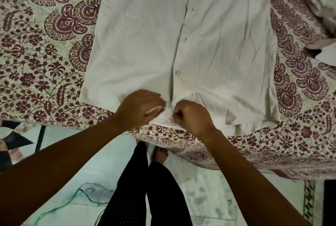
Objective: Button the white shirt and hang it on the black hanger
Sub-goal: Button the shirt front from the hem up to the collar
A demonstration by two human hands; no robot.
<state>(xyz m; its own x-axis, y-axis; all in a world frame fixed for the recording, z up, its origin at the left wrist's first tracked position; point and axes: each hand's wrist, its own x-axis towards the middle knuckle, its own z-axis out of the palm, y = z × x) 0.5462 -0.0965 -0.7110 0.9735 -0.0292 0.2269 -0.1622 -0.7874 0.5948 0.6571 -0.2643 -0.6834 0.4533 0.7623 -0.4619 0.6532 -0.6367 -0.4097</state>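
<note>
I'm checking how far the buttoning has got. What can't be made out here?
Head view:
Lowest button of the shirt: hidden under the left hand and right hand, which pinch the hem.
Shirt collar: cut off by the top edge.
No hanger anywhere in frame.

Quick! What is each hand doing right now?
Left hand: closed, pinching the white shirt near its bottom edge.
Right hand: closed, pinching the same shirt there.

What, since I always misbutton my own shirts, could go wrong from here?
1. The left hand and right hand pinch the shirt at its hem, right by the bed's edge; a hard tug could drag it off the bedspread.
2. The buttonholes above the button look open, so the fronts may shift and mismatch.
</note>
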